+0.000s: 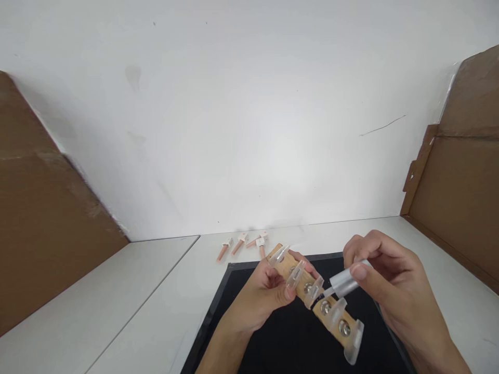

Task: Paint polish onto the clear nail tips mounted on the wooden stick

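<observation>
My left hand [257, 298] grips a wooden strip [337, 335] by its far end, thumb on the near side and fingers behind. Several clear false nail tips [335, 312] stick out along the strip, with round metal pieces between them. In my right hand [401, 291], thumb and fingers pinch the silver cap of a nail polish brush [345, 283]. The dark bristles point down-left at the strip's middle, by one of the nail tips. Whether they touch that tip or the wood, I cannot tell.
A black mat [280, 345] lies beneath both hands on the white table [156, 317]. Behind the strip are several small pinkish sticks with white heads [242, 239]. Brown cardboard panels stand at left [50, 208] and right [463, 192], with a white wall [249, 114] at the back.
</observation>
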A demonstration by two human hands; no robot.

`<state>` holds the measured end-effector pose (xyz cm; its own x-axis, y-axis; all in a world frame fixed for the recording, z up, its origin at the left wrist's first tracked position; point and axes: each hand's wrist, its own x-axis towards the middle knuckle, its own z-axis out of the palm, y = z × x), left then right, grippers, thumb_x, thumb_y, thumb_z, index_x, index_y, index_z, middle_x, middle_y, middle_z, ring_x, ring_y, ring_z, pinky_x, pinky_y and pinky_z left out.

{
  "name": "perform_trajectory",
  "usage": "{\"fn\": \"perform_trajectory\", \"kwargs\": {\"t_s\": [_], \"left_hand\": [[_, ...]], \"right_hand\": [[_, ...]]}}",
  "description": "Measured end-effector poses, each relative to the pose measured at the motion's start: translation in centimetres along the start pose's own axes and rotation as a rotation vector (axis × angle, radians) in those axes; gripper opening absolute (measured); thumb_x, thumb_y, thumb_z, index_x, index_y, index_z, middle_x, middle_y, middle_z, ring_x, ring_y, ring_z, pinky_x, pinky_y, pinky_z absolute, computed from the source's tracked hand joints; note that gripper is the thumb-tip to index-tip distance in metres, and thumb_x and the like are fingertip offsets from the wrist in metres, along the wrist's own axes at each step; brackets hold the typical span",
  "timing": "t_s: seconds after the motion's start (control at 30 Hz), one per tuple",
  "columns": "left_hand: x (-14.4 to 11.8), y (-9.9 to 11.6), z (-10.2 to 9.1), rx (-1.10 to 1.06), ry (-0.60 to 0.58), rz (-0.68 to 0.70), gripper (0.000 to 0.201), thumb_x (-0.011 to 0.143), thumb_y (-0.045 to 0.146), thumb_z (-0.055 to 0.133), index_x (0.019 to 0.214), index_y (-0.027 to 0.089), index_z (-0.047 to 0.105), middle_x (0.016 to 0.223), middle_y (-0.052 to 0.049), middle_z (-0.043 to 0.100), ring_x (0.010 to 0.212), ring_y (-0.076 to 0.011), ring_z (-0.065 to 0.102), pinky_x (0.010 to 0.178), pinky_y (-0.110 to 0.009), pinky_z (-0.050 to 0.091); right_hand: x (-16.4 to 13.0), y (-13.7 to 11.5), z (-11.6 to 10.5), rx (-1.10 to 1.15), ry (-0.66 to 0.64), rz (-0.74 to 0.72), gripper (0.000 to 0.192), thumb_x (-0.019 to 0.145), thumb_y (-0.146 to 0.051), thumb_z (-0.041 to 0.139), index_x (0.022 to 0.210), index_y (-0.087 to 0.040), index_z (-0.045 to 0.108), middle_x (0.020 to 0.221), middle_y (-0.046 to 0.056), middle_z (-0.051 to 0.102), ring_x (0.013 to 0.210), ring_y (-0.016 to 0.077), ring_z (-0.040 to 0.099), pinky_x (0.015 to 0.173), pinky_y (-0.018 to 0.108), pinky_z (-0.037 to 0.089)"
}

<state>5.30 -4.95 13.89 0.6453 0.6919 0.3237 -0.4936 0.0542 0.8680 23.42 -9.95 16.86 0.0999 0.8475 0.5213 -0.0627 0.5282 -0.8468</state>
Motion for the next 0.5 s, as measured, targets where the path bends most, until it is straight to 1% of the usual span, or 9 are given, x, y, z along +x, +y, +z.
{"fn": "perform_trajectory", "kwargs": {"t_s": [0.17, 0.3, 0.5], "left_hand": [[-0.06, 0.14, 0.09, -0.027, -0.044, -0.004, 0.022, 0.073, 0.028, 0.075, 0.093, 0.021, 0.073, 0.088, -0.001, 0.073, 0.072, -0.0070, 0.063, 0.064, -0.014, 0.049], [0.09, 0.21, 0.15, -0.051, -0.068, -0.007, 0.022, 0.073, 0.026, 0.075, 0.095, 0.021, 0.073, 0.091, -0.001, 0.072, 0.078, -0.0087, 0.065, 0.068, -0.015, 0.051], [0.14, 0.14, 0.11, -0.068, -0.102, -0.002, 0.022, 0.074, 0.023, 0.074, 0.096, 0.021, 0.072, 0.093, 0.001, 0.072, 0.083, -0.0078, 0.066, 0.072, -0.013, 0.051]], "right_hand": [[0.19, -0.18, 0.19, -0.016, 0.004, -0.004, 0.022, 0.073, -0.023, 0.072, 0.058, -0.022, 0.056, 0.054, -0.005, 0.055, 0.052, 0.0112, 0.047, 0.048, 0.020, 0.037], [0.33, -0.28, 0.29, -0.036, 0.018, -0.008, 0.025, 0.074, -0.024, 0.071, 0.056, -0.021, 0.053, 0.052, -0.005, 0.051, 0.050, 0.0108, 0.044, 0.047, 0.020, 0.035], [0.18, -0.23, 0.44, -0.053, 0.047, -0.067, 0.029, 0.075, -0.024, 0.070, 0.055, -0.020, 0.050, 0.051, -0.006, 0.047, 0.050, 0.0101, 0.043, 0.046, 0.019, 0.034]]}}
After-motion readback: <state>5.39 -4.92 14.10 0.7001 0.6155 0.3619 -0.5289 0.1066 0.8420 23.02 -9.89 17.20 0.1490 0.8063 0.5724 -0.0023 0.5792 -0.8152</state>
